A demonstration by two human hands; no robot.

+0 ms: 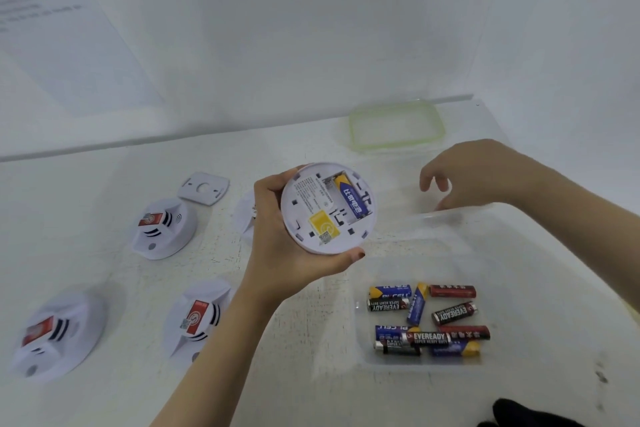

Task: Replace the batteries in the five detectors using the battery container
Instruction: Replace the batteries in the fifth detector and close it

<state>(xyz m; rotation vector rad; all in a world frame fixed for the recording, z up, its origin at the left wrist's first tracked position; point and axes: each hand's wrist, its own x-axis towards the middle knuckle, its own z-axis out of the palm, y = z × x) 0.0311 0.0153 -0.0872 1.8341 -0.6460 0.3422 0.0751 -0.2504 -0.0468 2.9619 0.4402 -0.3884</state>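
The left hand [277, 253] reaches up from the lower centre of the frame. It grips a round white detector [327, 208] by its rim with the thumb below and the fingers curled around the left edge, its back turned to the camera. In its open compartment lies a blue-and-yellow battery [349, 199] with white Chinese characters. Beside it are a yellow sticker and fine print too small to read. The right hand [478, 173] comes in from the right and hovers palm down over the far edge of the clear battery container [502, 253], its fingers loosely curled and holding nothing. Loose batteries [429, 319] lie in the container at lower right, the black ones reading "EVEREADY SUPER HEAVY DUTY". Three detectors [162, 227] [59, 333] [197, 317] with red labels sit on the table [311, 374] at left.
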